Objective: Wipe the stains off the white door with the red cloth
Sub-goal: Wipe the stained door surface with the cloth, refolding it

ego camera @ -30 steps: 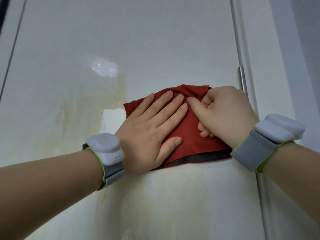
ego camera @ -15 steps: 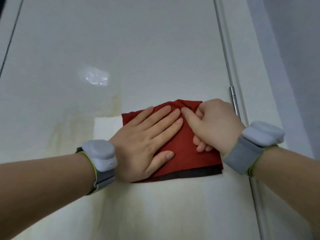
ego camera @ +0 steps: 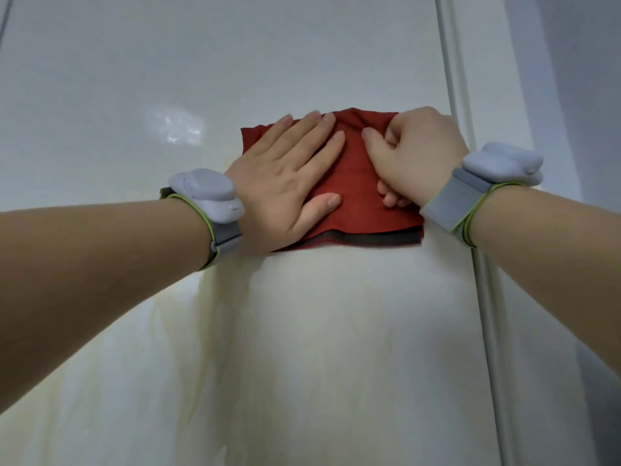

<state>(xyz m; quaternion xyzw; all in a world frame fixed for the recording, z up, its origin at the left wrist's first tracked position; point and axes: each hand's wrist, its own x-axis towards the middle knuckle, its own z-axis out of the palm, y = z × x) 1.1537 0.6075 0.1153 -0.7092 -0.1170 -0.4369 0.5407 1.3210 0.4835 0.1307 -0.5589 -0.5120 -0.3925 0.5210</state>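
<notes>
The red cloth (ego camera: 356, 183) lies flat against the white door (ego camera: 235, 62), with a darker layer showing along its bottom edge. My left hand (ego camera: 285, 176) presses on the cloth's left half, palm flat and fingers stretched out. My right hand (ego camera: 420, 153) is curled on the right half, its fingers bunching the fabric. Pale yellowish stains (ego camera: 201, 331) spread over the door below and to the left of the cloth.
The door's right edge and the frame strip (ego camera: 457, 79) run vertically just beyond my right hand, with a grey wall (ego camera: 571, 62) past them. A glare patch (ego camera: 178, 129) shines left of the cloth. Grey wrist devices (ego camera: 208, 193) sit on both wrists.
Both hands have slid the cloth upward on the door. The metal hinge seen beside my right hand earlier is now out of sight, and more stained surface shows below the cloth.
</notes>
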